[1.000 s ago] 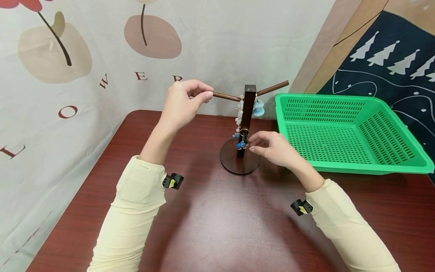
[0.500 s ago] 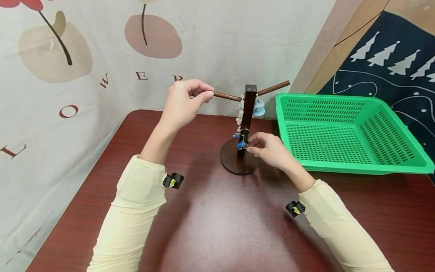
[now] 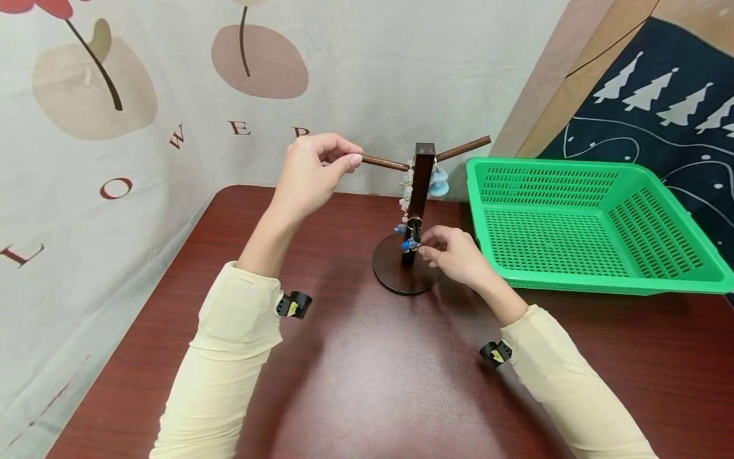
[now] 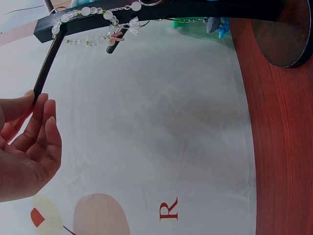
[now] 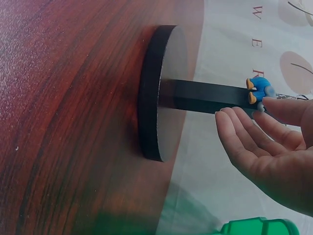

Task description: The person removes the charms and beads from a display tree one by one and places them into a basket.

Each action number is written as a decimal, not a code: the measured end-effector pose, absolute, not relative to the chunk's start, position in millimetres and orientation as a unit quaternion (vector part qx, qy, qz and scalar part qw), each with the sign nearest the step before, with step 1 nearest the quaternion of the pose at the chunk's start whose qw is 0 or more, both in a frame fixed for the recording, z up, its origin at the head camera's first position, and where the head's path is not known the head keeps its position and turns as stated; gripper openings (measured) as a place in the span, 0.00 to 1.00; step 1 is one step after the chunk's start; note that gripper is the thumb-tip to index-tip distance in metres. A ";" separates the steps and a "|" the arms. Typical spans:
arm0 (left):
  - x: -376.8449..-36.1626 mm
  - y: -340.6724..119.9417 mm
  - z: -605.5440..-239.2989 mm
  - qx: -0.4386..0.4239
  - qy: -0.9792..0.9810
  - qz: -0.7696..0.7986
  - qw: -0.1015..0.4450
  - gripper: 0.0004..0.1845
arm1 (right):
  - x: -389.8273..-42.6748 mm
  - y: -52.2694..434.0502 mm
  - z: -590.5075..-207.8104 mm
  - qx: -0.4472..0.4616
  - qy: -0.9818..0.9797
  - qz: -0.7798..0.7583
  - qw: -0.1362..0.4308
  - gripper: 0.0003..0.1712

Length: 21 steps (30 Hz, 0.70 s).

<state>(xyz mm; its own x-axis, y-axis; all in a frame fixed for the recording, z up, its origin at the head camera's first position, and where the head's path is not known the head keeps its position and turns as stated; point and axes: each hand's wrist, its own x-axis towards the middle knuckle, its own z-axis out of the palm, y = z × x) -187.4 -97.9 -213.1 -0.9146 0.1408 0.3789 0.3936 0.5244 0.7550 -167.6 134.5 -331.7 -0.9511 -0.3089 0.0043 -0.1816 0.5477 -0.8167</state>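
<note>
Since the little blue charm (image 3: 410, 245) seems to be the main event, I'll begin there: it hangs low at the front of the dark wooden stand (image 3: 421, 185), above its round base (image 3: 395, 274), with a metal ring (image 3: 414, 220) just over it. The right hand (image 3: 455, 255) is right at it from the basket side, thumb and forefinger looking pinched on the charm's side in the right wrist view, other fingers gently bent below. So yeah, charm at the fingertips, not in the palm. Up top, the left hand (image 3: 306, 172) pinches the tip of the left peg (image 3: 385, 162), probably to steady things. My read: the step in hand is handling that charm, though I honestly can't tell if it's going on or coming off. Either way, the next move calls for a light, sure pinch and a stand that doesn't wobble. A white beaded strand (image 3: 406, 191) dangles close by, so snagging is a risk imo. Pale blue charms (image 3: 438, 183) hang on the post's other side. The stand sits towards the far edge of the reddish table (image 3: 367, 382), and a green basket (image 3: 608, 285) takes up its far right corner, just past the right hand.
</note>
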 end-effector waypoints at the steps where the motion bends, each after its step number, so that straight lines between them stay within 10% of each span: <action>1: -187.3 -97.8 -213.0 -0.154 -0.863 -0.462 0.136 0.06 | -167.8 134.3 -332.2 -0.141 0.876 -0.456 0.069 0.07; 21: -186.4 -97.4 -213.0 -0.154 -0.860 -0.466 0.135 0.06 | -169.2 131.7 -335.7 -0.180 0.873 -0.450 0.050 0.03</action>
<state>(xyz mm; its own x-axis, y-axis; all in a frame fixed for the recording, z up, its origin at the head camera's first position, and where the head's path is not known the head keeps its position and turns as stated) -186.4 -97.4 -213.0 -0.9158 0.1399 0.3765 0.3918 0.5173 0.7609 -169.2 131.7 -335.7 -0.9303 -0.3593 0.0743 -0.2688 0.5295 -0.8046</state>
